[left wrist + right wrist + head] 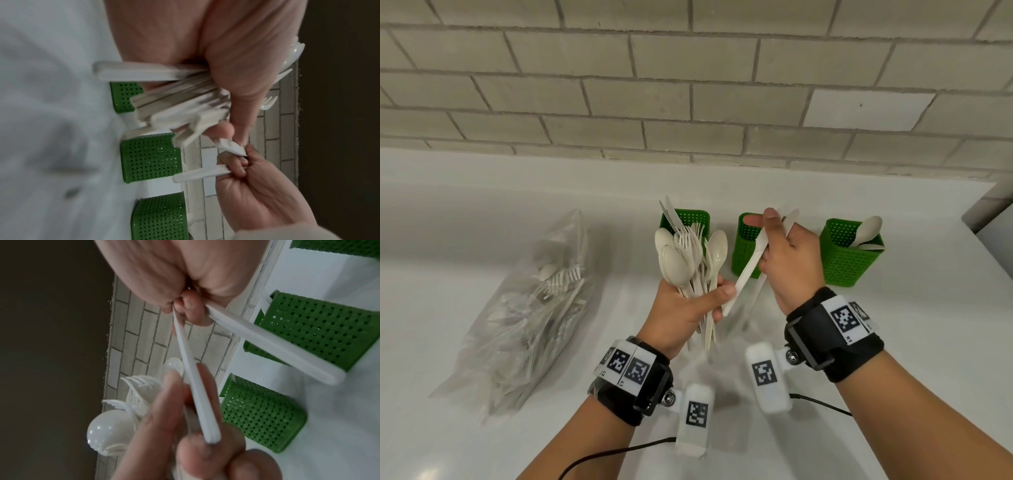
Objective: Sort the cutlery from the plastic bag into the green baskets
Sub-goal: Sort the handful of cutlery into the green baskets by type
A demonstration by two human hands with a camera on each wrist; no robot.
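My left hand [717, 301] grips a thick bundle of white plastic cutlery [688, 260], with spoons, forks and knives fanned upward in front of the left green basket [688, 219]. Its handle ends [174, 104] stick out below the fist. My right hand [770, 240] pinches two white knives [748, 270] by their upper ends, in front of the middle green basket [746, 246]. One knife [197, 386] lies with its handle end against the left hand's fingers [164, 418]; the other knife [277, 347] hangs free. The right green basket [849, 260] holds spoons [868, 231].
A clear plastic bag [527, 308] with more cutlery lies on the white counter [482, 222] to the left. A grey brick wall [688, 85] stands right behind the baskets. The counter's right edge [989, 260] is close to the right basket. Wrist camera cables trail near the front.
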